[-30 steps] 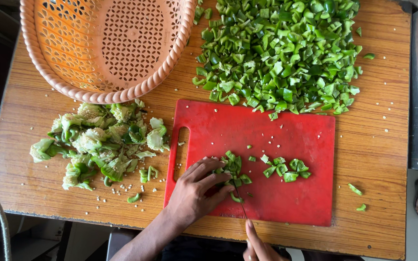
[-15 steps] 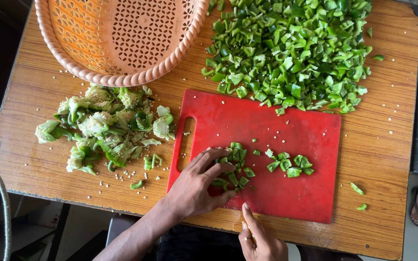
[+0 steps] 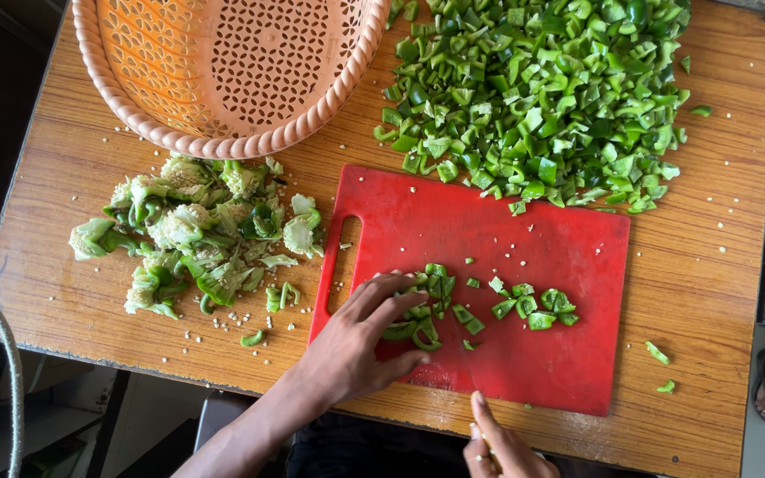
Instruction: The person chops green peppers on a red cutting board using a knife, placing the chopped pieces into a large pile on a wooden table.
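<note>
Right hand (image 3: 499,443) lower; diced green pepper (image 3: 427,305).

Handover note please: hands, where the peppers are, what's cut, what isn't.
Left hand: flat on the green pepper pieces on the red cutting board.
Right hand: at the board's near edge; what it holds is out of view.
Done: big pile of chopped pepper beyond the board.
Left: the coarse pieces under the left hand.
Cores and trimmings lie left, by the orange basket.
</note>
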